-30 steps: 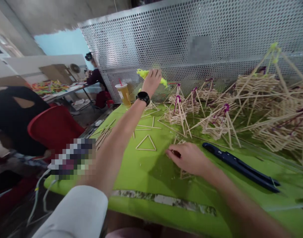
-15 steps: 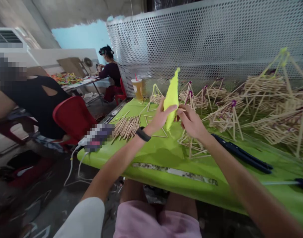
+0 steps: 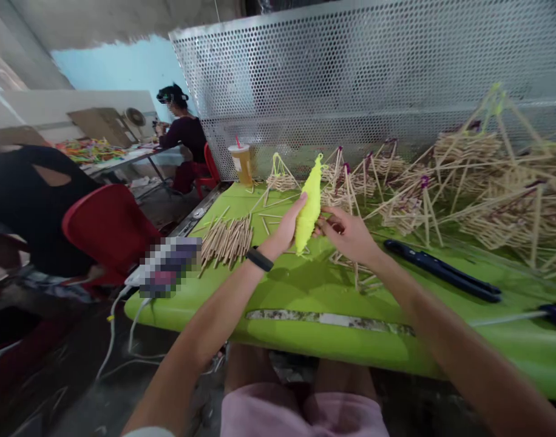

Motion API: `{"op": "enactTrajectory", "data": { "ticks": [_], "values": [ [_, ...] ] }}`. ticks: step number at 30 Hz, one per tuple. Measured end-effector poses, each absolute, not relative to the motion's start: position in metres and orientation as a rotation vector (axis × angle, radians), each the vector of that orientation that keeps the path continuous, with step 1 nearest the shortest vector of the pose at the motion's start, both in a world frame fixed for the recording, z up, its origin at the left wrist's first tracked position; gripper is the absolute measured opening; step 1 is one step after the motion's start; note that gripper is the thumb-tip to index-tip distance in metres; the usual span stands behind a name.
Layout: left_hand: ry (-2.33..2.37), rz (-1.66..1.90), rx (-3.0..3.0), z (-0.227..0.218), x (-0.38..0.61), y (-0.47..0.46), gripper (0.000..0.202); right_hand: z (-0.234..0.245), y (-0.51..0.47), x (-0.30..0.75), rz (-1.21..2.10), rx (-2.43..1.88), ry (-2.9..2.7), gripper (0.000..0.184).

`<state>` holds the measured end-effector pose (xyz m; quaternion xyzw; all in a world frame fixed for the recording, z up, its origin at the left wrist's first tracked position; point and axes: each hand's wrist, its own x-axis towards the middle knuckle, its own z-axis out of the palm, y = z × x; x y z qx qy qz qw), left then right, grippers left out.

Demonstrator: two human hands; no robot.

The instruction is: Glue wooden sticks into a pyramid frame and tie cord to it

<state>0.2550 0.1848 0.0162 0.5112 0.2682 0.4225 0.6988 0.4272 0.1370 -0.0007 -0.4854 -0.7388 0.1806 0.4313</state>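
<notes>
My left hand [image 3: 290,226] is closed around a bright yellow, spindle-shaped bundle [image 3: 309,209] that looks like wound yarn. It is held nearly upright above the table, with a small loop at its top end. Close against the bundle's right side, the thumb and fingers of my right hand [image 3: 346,232] are pinched together. Whatever lies between those fingertips is too small to make out. Below my right hand, a stick frame [image 3: 356,273] rests on the green table [image 3: 300,291]. Left of my left wrist lies a pile of thin wooden sticks [image 3: 230,240].
Stacked stick pyramids [image 3: 408,203] with purple and yellow ties line the back, before a perforated metal panel [image 3: 351,79]. A dark-handled tool [image 3: 442,270] lies at right. A drink cup [image 3: 242,164], a power strip [image 3: 144,267] and a red chair [image 3: 107,227] are leftward. Two people sit nearby.
My view has swung slightly right. The yellow bundle has turned and dropped a little, showing its loop at the top. My right hand stays pinched beside it.
</notes>
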Motion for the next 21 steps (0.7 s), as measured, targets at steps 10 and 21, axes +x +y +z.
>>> {"op": "enactTrajectory", "data": {
  "ticks": [10,21],
  "values": [
    [0.527,0.994,1.11,0.015,0.248,0.189,0.052,-0.005,0.124,0.415,0.528,-1.063,-1.693,0.053],
    [0.515,1.104,1.213,0.005,0.251,0.187,0.034,0.008,0.115,0.404,0.371,-1.068,-1.478,0.022]
  ]
}}
